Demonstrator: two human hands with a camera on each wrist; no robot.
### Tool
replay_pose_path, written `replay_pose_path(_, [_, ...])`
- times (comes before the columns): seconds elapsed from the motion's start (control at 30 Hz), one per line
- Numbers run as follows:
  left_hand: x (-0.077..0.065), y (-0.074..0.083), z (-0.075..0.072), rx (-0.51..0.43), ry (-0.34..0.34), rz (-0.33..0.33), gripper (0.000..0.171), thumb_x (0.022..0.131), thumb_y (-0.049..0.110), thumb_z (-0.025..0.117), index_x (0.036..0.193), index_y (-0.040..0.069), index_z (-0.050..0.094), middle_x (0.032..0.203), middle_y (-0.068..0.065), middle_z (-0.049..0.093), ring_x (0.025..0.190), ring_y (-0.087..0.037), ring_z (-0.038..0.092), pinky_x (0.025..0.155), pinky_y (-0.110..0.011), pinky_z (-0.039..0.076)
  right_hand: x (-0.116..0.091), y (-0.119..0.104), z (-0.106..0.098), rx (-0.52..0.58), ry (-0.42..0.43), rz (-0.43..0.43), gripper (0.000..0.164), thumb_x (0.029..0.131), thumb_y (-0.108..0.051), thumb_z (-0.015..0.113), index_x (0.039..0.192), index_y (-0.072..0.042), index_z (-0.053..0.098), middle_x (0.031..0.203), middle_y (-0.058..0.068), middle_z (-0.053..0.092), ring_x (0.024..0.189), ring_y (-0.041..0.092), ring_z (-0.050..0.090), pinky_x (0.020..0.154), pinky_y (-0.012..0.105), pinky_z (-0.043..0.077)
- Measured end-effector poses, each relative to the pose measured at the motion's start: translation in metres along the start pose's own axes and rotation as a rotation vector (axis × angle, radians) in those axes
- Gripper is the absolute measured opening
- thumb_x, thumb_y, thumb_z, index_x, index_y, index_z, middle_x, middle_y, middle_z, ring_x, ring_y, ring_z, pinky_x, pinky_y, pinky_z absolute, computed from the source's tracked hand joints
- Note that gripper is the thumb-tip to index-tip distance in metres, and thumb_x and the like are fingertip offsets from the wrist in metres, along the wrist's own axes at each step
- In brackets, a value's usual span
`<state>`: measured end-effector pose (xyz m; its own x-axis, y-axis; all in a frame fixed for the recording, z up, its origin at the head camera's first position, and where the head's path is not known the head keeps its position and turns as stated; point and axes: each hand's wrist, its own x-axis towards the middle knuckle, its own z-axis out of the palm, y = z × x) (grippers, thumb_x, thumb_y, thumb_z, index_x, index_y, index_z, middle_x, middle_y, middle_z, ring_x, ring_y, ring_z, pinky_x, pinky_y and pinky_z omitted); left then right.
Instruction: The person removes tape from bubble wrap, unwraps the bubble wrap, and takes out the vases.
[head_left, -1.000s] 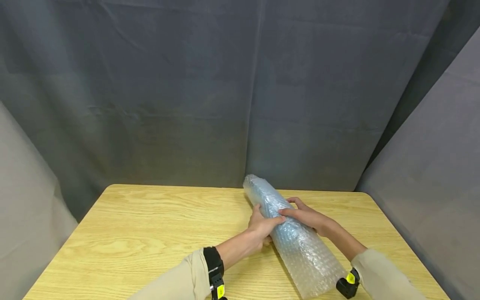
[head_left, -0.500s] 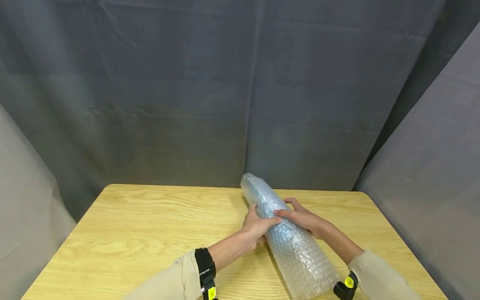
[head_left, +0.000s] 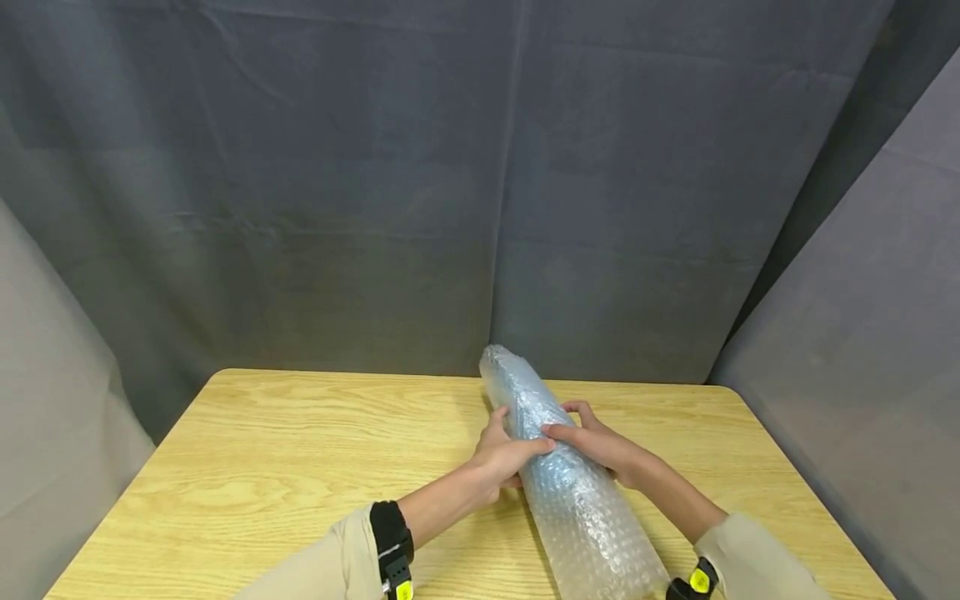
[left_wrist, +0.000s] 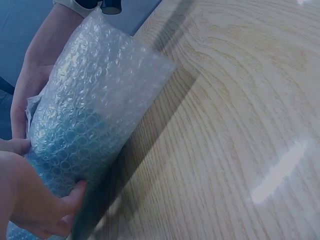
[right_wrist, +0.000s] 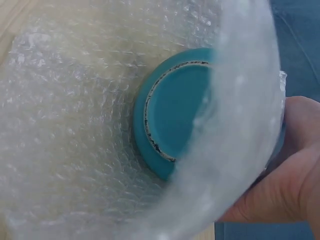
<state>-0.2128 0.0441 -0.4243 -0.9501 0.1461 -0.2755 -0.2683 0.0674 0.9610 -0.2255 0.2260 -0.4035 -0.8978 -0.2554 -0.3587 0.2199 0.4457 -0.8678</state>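
A roll of bubble wrap [head_left: 592,525] lies slantwise on the table, its far end near the back edge. Inside sits a teal ceramic piece [right_wrist: 172,110], its round base with a rough foot ring seen through the roll's near end; the wrap hides its full shape. My left hand [head_left: 495,457] grips the roll from the left, thumb on top. On the other side my right hand [head_left: 600,443] holds it, thumb near the left thumb and fingers over the far side. In the left wrist view the wrap [left_wrist: 105,85] has a loose open end.
Light wood table [head_left: 300,467] under the roll, with a grey curtain [head_left: 337,208] behind its back edge. Pale cloth panels [head_left: 862,350] stand at both sides. Each wrist wears a black strap [head_left: 392,533] with a camera.
Both hands and the roll have shifted slightly to the left. The grip on the bubble wrap looks the same.
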Motion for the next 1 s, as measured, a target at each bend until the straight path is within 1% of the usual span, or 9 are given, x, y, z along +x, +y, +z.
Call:
replay_pose_path(0.2, [-0.004, 0.004, -0.004, 0.024, 0.001, 0.002, 0.098, 0.080, 0.020, 0.084, 0.157, 0.010, 0.025, 0.153, -0.028, 0.028, 0.118, -0.044, 0.055, 0.080, -0.051, 0.058, -0.004, -0.004, 0.004, 0.020, -0.016, 0.019, 0.074, 0.097, -0.049, 0.058, 0.145, -0.012, 0.015, 0.128, 0.029, 0.045, 0.101, 0.036, 0.060, 0.076, 0.047, 0.055])
replay_pose_path(0.33, [-0.006, 0.006, -0.008, 0.039, -0.008, 0.012, 0.096, 0.080, 0.020, 0.085, 0.156, 0.010, 0.027, 0.151, -0.027, 0.033, 0.117, -0.041, 0.056, 0.079, -0.052, 0.057, -0.006, -0.004, 0.008, 0.063, 0.000, 0.027, 0.074, 0.096, -0.046, 0.061, 0.146, -0.014, 0.016, 0.123, 0.028, 0.049, 0.097, 0.035, 0.062, 0.073, 0.048, 0.056])
replay_pose_path(0.5, [-0.009, 0.008, -0.015, 0.070, -0.026, 0.027, 0.095, 0.079, 0.021, 0.085, 0.155, 0.010, 0.029, 0.150, -0.026, 0.037, 0.119, -0.040, 0.055, 0.078, -0.052, 0.057, -0.009, -0.008, 0.013, 0.074, 0.009, 0.028, 0.074, 0.097, -0.046, 0.060, 0.145, -0.014, 0.014, 0.122, 0.026, 0.051, 0.097, 0.035, 0.063, 0.072, 0.049, 0.055])
replay_pose_path(0.63, [-0.011, 0.011, -0.021, 0.097, -0.035, 0.032, 0.096, 0.079, 0.023, 0.086, 0.155, 0.010, 0.029, 0.150, -0.027, 0.037, 0.119, -0.041, 0.055, 0.077, -0.052, 0.057, -0.010, -0.010, 0.016, 0.088, 0.018, 0.037, 0.074, 0.097, -0.047, 0.060, 0.144, -0.014, 0.015, 0.122, 0.025, 0.052, 0.097, 0.034, 0.063, 0.073, 0.048, 0.055])
replay_pose_path(0.77, [-0.014, 0.014, -0.026, 0.113, -0.043, 0.032, 0.096, 0.079, 0.022, 0.086, 0.156, 0.010, 0.029, 0.150, -0.028, 0.035, 0.118, -0.043, 0.055, 0.079, -0.055, 0.057, -0.012, -0.013, 0.020, 0.086, 0.033, 0.046, 0.075, 0.096, -0.049, 0.061, 0.144, -0.015, 0.015, 0.126, 0.026, 0.048, 0.099, 0.034, 0.062, 0.073, 0.047, 0.055])
replay_pose_path(0.9, [-0.017, 0.017, -0.030, 0.114, -0.053, 0.034, 0.095, 0.079, 0.020, 0.086, 0.155, 0.009, 0.030, 0.150, -0.028, 0.035, 0.115, -0.042, 0.057, 0.078, -0.054, 0.057, -0.015, -0.015, 0.024, 0.076, 0.040, 0.042, 0.079, 0.095, -0.051, 0.061, 0.145, -0.013, 0.013, 0.128, 0.028, 0.046, 0.101, 0.035, 0.061, 0.073, 0.049, 0.055])
replay_pose_path(1.0, [-0.018, 0.018, -0.032, 0.110, -0.066, 0.037, 0.094, 0.078, 0.017, 0.085, 0.155, 0.009, 0.031, 0.150, -0.027, 0.035, 0.113, -0.042, 0.058, 0.077, -0.054, 0.057, -0.017, -0.016, 0.026, 0.087, 0.039, 0.035, 0.078, 0.095, -0.050, 0.061, 0.143, -0.013, 0.013, 0.125, 0.027, 0.048, 0.099, 0.035, 0.061, 0.072, 0.049, 0.055])
